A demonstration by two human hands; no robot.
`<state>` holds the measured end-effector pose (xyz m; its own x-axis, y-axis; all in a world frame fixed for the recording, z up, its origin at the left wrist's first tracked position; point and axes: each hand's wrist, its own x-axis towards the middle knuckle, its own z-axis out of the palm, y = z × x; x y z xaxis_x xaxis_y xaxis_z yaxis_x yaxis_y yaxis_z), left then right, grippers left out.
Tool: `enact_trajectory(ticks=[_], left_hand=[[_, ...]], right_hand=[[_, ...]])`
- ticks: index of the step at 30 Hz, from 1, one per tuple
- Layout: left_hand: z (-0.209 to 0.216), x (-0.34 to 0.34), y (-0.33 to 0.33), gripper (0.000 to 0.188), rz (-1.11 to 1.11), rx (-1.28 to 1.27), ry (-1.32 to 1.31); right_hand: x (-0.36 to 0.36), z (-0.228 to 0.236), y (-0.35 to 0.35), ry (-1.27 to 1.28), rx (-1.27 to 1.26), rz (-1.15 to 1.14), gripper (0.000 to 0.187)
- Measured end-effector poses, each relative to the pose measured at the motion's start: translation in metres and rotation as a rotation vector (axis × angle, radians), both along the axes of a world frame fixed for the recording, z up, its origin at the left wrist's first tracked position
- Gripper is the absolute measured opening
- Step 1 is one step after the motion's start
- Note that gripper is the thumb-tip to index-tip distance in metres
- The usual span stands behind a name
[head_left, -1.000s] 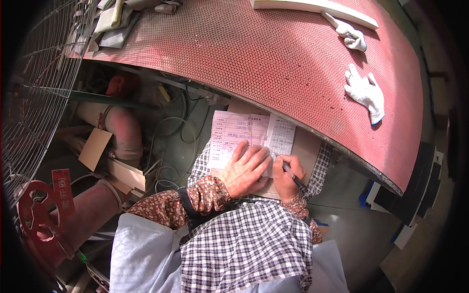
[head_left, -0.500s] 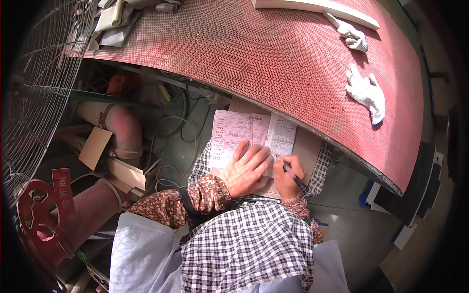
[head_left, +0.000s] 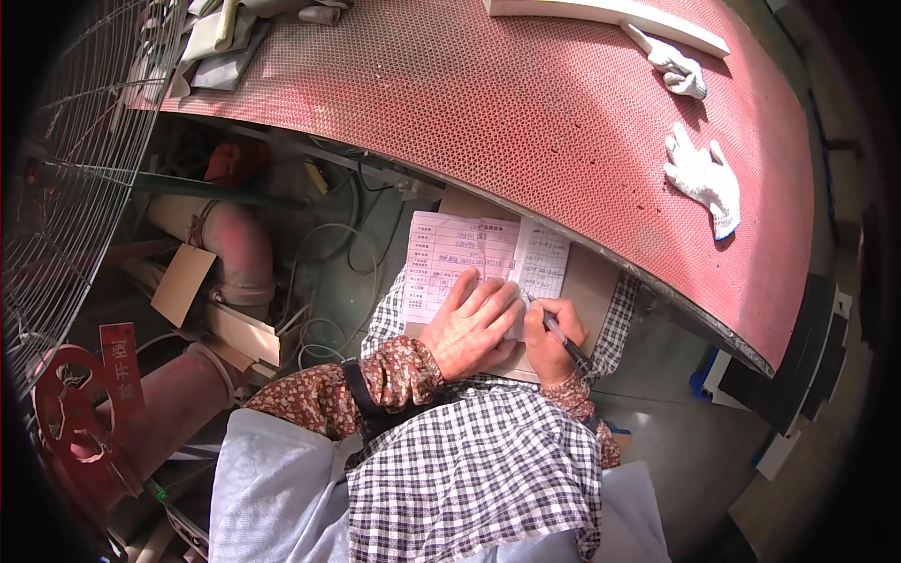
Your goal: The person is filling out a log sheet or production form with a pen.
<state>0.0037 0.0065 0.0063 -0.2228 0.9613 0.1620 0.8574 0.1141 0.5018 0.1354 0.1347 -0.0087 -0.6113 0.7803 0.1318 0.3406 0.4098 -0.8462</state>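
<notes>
On my lap lies a brown board (head_left: 584,291) with a pink printed form (head_left: 460,246) on it, its rows partly filled in by hand. A narrower handwritten sheet (head_left: 542,255) lies at the form's right side. My left hand (head_left: 477,324) rests flat over the form's lower part, fingers stretched out and holding nothing. In my right hand (head_left: 556,342) is a dark pen (head_left: 567,345), its tip down at the lower edge of the handwritten sheet. The paper beneath both hands is hidden.
A red mesh-topped table (head_left: 450,94) spreads ahead, bearing two white gloves (head_left: 706,183), a pale bar (head_left: 619,17) and grey cloths (head_left: 221,42). At left are a wire guard (head_left: 94,141), a red handwheel (head_left: 75,403), thick pipes (head_left: 169,422), cardboard pieces (head_left: 184,283) and loose hoses.
</notes>
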Motion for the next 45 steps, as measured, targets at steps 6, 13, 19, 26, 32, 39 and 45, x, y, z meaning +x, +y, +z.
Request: enact_trajectory(ticks=[6, 13, 19, 26, 32, 39, 45], left_hand=[[-0.0016, 0.0015, -0.0004, 0.067, 0.005, 0.002, 0.011], [0.0001, -0.0010, -0.0002, 0.067, -0.013, 0.001, 0.018], [-0.0007, -0.0008, 0.0003, 0.067, -0.019, -0.004, 0.020], [-0.0022, 0.0010, -0.0003, 0.066, 0.013, 0.038, 0.024], [-0.0041, 0.0019, 0.0007, 0.067, 0.018, 0.072, 0.008], [-0.0041, 0.0026, 0.0005, 0.069, 0.019, 0.069, 0.000], [0.0001, 0.0004, 0.0010, 0.070, 0.006, 0.032, 0.022]], right_hand=[[-0.0023, 0.0015, -0.0001, 0.020, 0.006, 0.006, 0.010], [-0.0020, 0.0023, -0.0004, 0.004, 0.004, -0.004, 0.012], [-0.0009, 0.0010, 0.0000, -0.005, 0.016, -0.014, 0.012], [-0.0017, -0.0007, -0.0016, -0.004, 0.001, -0.013, 0.011], [0.0050, -0.0033, 0.0001, -0.041, -0.010, 0.006, 0.013], [0.0041, -0.0028, 0.0003, -0.032, -0.012, 0.004, 0.014], [0.0065, -0.0050, 0.0004, -0.053, -0.005, 0.011, 0.015]])
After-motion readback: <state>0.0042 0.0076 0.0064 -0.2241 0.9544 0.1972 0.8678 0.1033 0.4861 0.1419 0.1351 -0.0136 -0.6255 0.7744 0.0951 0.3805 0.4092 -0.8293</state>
